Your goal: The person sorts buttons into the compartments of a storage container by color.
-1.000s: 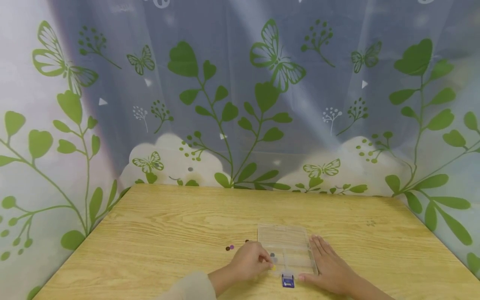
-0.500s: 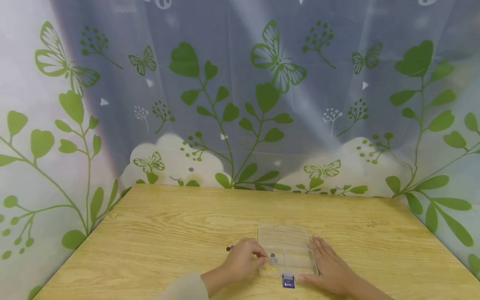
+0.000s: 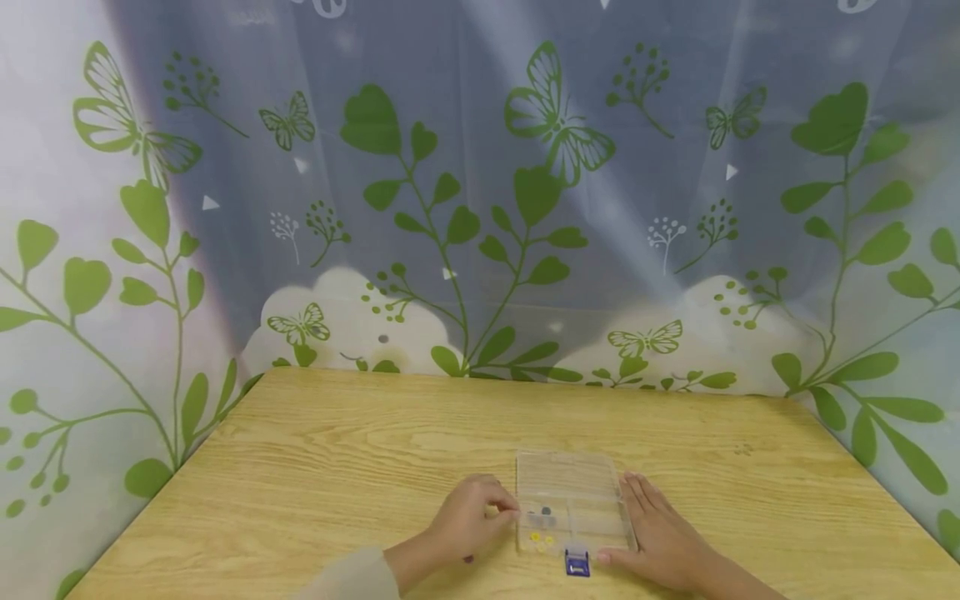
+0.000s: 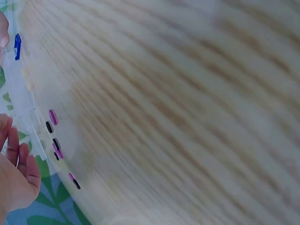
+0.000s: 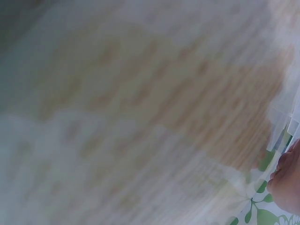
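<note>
A clear plastic compartment box (image 3: 573,475) with a blue latch (image 3: 577,564) sits on the wooden table. Several yellow discs (image 3: 535,537), button-like, lie in its near left compartment, with dark discs (image 3: 546,511) just behind them. My left hand (image 3: 474,515) hovers at the box's left edge, its fingers loosely bent; nothing shows between them in the left wrist view. Several pink and black discs (image 4: 53,117) lie on the table there, and the head view shows one purple disc (image 3: 468,559) below that hand. My right hand (image 3: 663,533) rests with straight fingers against the box's right side.
The wood-grain table (image 3: 337,450) spreads out around the box. Behind it hangs a curtain (image 3: 480,208) printed with green leaves and butterflies, which also closes off both sides.
My left hand has drawn back leftward from over the box to its left edge. A second dark disc now shows in the box, and the yellow discs are uncovered. The right hand stays put.
</note>
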The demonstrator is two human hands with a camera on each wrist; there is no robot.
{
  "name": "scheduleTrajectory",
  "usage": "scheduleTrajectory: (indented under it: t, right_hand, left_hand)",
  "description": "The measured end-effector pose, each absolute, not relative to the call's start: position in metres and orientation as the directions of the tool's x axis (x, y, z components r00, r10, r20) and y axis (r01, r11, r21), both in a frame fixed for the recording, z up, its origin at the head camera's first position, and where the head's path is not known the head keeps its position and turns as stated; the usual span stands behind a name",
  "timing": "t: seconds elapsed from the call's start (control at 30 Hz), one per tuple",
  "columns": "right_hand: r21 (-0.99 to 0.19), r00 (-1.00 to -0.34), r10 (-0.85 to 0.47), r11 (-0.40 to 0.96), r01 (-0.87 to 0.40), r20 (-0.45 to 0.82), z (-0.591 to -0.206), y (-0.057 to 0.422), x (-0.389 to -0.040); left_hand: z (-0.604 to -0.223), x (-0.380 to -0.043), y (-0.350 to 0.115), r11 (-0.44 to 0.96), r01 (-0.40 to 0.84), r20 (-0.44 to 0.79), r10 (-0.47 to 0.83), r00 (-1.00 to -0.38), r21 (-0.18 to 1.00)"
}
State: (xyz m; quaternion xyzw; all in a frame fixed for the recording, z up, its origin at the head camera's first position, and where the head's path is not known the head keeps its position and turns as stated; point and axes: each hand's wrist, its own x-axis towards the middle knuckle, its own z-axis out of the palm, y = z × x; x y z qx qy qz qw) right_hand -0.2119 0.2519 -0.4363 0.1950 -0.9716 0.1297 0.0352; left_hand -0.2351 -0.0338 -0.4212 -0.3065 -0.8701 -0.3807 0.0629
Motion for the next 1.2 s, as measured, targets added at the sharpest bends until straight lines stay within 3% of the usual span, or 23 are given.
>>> scheduleTrajectory:
  t: [0.23, 1.2]
  right_hand:
    - [-0.276, -0.925, -0.360, 0.883, -0.381, 0.124, -0.439, 0.253, -0.211]
    - [-0.247, -0.922, -0.369, 0.889, -0.386, 0.115, -0.438, 0.253, -0.211]
  left_hand:
    - [-0.424, -0.237, -0.040, 0.510, 0.577, 0.348, 0.478, -0.806, 0.638]
    - [-0.429, -0.241, -0.069, 0.541, 0.547, 0.332, 0.448, -0.830, 0.639]
